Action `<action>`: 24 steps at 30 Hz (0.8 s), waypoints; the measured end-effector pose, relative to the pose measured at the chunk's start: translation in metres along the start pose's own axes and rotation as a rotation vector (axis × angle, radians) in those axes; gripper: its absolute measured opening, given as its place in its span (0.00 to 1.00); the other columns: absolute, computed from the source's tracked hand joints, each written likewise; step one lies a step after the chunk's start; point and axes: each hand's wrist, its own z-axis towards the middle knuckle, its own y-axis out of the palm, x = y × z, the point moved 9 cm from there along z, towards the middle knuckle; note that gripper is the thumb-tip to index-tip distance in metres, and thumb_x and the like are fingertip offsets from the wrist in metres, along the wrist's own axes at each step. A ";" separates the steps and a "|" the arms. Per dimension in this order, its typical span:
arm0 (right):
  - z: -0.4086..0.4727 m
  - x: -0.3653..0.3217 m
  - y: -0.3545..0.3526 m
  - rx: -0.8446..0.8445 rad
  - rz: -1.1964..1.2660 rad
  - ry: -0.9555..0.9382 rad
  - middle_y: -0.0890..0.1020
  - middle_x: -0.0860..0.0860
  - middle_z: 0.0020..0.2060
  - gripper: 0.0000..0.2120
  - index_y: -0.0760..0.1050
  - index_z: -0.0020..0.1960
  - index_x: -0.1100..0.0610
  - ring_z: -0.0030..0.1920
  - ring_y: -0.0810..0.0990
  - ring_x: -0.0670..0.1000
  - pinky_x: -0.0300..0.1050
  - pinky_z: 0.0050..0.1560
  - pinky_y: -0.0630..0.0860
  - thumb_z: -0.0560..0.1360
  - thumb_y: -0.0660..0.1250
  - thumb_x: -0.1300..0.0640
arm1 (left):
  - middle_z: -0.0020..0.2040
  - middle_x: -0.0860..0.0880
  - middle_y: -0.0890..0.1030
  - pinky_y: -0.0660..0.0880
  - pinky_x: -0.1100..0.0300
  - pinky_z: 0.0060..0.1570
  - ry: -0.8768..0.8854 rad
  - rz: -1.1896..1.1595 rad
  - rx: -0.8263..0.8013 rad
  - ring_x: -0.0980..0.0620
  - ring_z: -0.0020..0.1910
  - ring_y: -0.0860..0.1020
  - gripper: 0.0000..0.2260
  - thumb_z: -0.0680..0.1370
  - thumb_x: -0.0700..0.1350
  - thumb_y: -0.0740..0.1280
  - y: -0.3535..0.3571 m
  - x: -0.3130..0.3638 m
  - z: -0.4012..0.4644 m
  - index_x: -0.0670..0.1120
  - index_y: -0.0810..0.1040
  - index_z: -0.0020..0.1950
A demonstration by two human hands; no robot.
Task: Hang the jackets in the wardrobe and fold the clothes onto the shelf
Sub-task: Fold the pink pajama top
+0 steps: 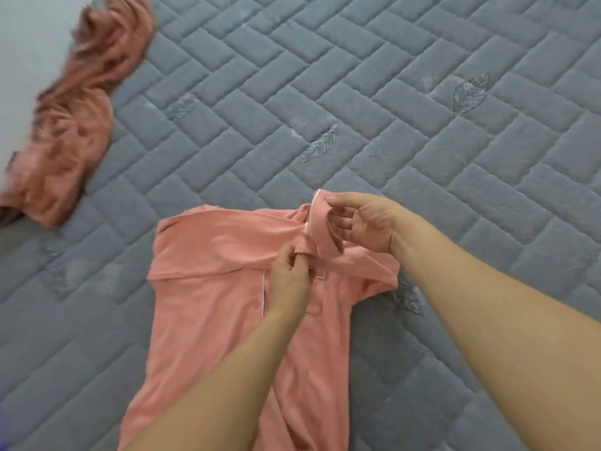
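1. Two garments are in view, both on the grey quilted mattress (390,92): one salmon-pink soft-knit pyjama top with white piping (211,288) and one crumpled darker pink garment (71,131).
2. Two bare hands work at the top's collar, in the centre of the frame.
3. The pyjama top lies spread flat from the centre of the frame down to the lower edge, its upper part folded across in a broad band, a thin white piped line running down its front.
4. The left hand (289,275) pinches a small fold of collar fabric between thumb and curled fingers.
5. The right hand (361,222) holds the lifted, white-edged collar strip (320,219) between thumb and fingertips, with the other fingers loosely bent.
6. The crumpled garment sits in a blurred, wrinkled heap at the upper left of the frame, well apart from the top; it may be of the same knit.
7. The mattress cover is padded, stitched in a brick-like herringbone, with faint embroidered leaf shapes.
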 end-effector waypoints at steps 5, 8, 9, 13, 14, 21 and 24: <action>0.044 0.032 0.150 -0.088 -0.067 0.035 0.84 0.53 0.35 0.05 0.77 0.46 0.60 0.34 0.84 0.50 0.43 0.39 0.82 0.79 0.64 0.61 | 0.44 0.43 0.81 0.76 0.57 0.37 -0.202 -0.268 0.257 0.47 0.37 0.79 0.11 0.81 0.44 0.56 -0.134 -0.016 0.044 0.47 0.78 0.47; 0.066 0.063 0.187 0.000 -0.153 0.054 0.81 0.52 0.41 0.06 0.74 0.45 0.56 0.39 0.80 0.51 0.45 0.42 0.79 0.80 0.61 0.57 | 0.49 0.45 0.81 0.76 0.54 0.41 -0.333 -0.334 0.282 0.48 0.40 0.79 0.14 0.84 0.55 0.55 -0.194 -0.045 0.068 0.51 0.76 0.57; 0.074 0.075 0.186 0.068 -0.196 0.060 0.80 0.52 0.42 0.06 0.73 0.46 0.55 0.39 0.78 0.51 0.45 0.42 0.76 0.80 0.60 0.56 | 0.48 0.46 0.81 0.75 0.56 0.38 -0.399 -0.327 0.279 0.49 0.38 0.78 0.16 0.84 0.57 0.54 -0.209 -0.059 0.074 0.51 0.75 0.60; 0.087 0.130 0.144 0.329 -0.521 0.071 0.78 0.55 0.46 0.05 0.71 0.41 0.52 0.42 0.76 0.53 0.51 0.52 0.77 0.76 0.63 0.55 | 0.39 0.49 0.74 0.68 0.61 0.31 -0.544 -0.115 0.227 0.52 0.31 0.71 0.15 0.82 0.55 0.60 -0.250 -0.097 0.085 0.46 0.71 0.63; 0.088 0.145 0.132 0.357 -0.594 0.080 0.80 0.57 0.50 0.04 0.72 0.41 0.53 0.45 0.78 0.55 0.53 0.58 0.78 0.74 0.65 0.54 | 0.39 0.50 0.74 0.67 0.62 0.31 -0.554 -0.078 0.224 0.52 0.30 0.71 0.15 0.81 0.53 0.62 -0.255 -0.104 0.087 0.46 0.71 0.63; 0.060 0.217 0.096 0.513 -1.154 0.165 0.79 0.59 0.59 0.24 0.76 0.60 0.57 0.61 0.75 0.61 0.53 0.64 0.72 0.67 0.60 0.50 | 0.63 0.47 0.73 0.73 0.66 0.50 -0.458 0.503 0.107 0.48 0.55 0.75 0.21 0.77 0.52 0.67 -0.284 -0.111 0.056 0.47 0.70 0.68; 0.046 0.251 0.121 0.381 -1.397 0.182 0.70 0.58 0.64 0.21 0.72 0.65 0.56 0.65 0.71 0.61 0.52 0.66 0.69 0.73 0.61 0.51 | 0.70 0.41 0.66 0.62 0.50 0.69 -0.478 0.746 0.188 0.40 0.69 0.64 0.25 0.76 0.51 0.67 -0.333 -0.132 0.017 0.47 0.67 0.71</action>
